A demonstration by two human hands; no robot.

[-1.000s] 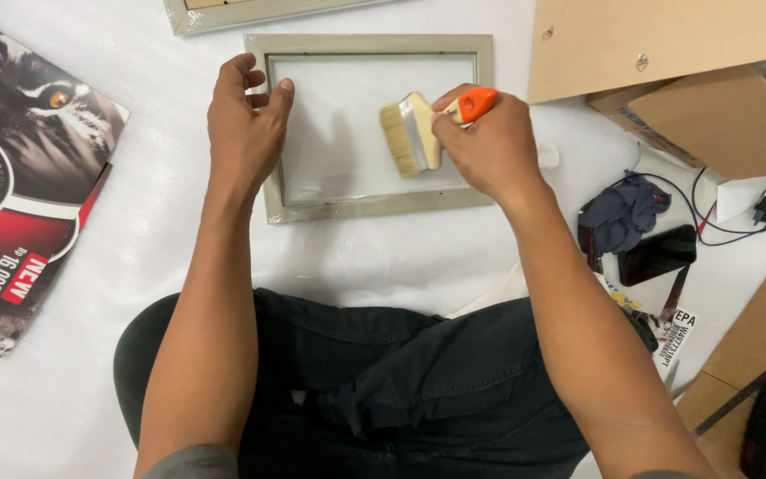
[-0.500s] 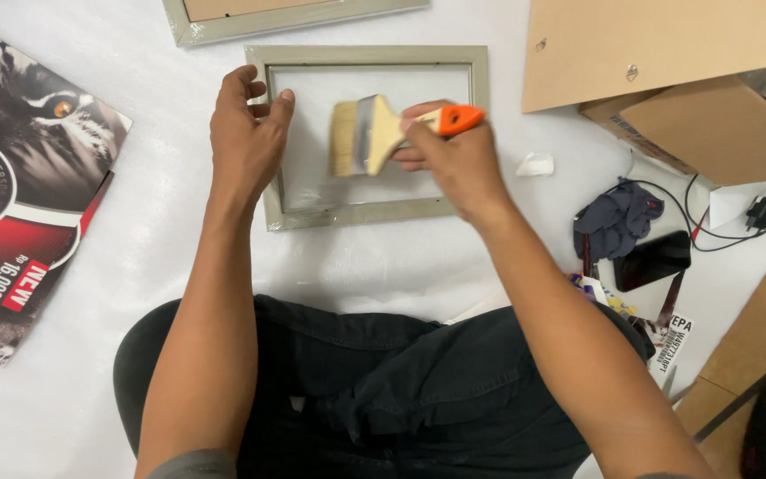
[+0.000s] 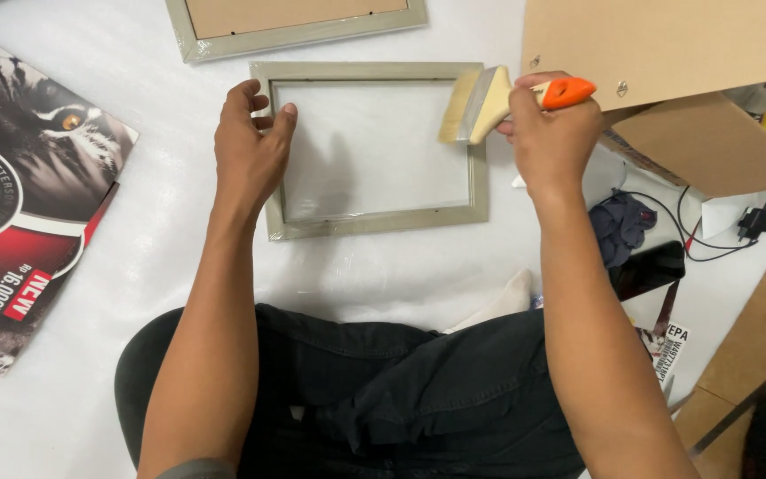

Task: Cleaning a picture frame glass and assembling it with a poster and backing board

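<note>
— Orange plastic is seen at the end of the paintbrush point(image 3: 500, 98), whose handle is clamped in the closed right hand point(image 3: 550, 133); the pale bristles are laid on the top right corner of the grey picture frame point(image 3: 374, 220).

— And the left hand point(image 3: 250, 153)?

— It is spread flat on the frame's left rail, fingers slightly parted, the thumb pressed on the pane inside the rail. Nothing is gripped by it. The frame is laid flat on the white sheet point(image 3: 135, 239), just beyond the dark trousers point(image 3: 383, 390) of the seated person.

— What is crowded around the frame?

— Directly beyond its top rail, nearly touching, a second frame point(image 3: 294, 25) is laid back side up. To the frame's right, brown board panels point(image 3: 667, 44) are stacked, one overhanging near the brush handle, so that side is hemmed in. Lower right of the frame, a dark cloth point(image 3: 621, 226), a black phone point(image 3: 644, 270) and a charger with cable point(image 3: 755, 220) are scattered. A white sock point(image 3: 505, 300) is seen just below the frame's lower right corner.

— Is open room left anywhere?

— Left of the frame, bare sheet is left as far as a red and black printed poster point(image 3: 19, 213), well apart. A narrow strip is also left between the frame's bottom rail and the trousers.
</note>
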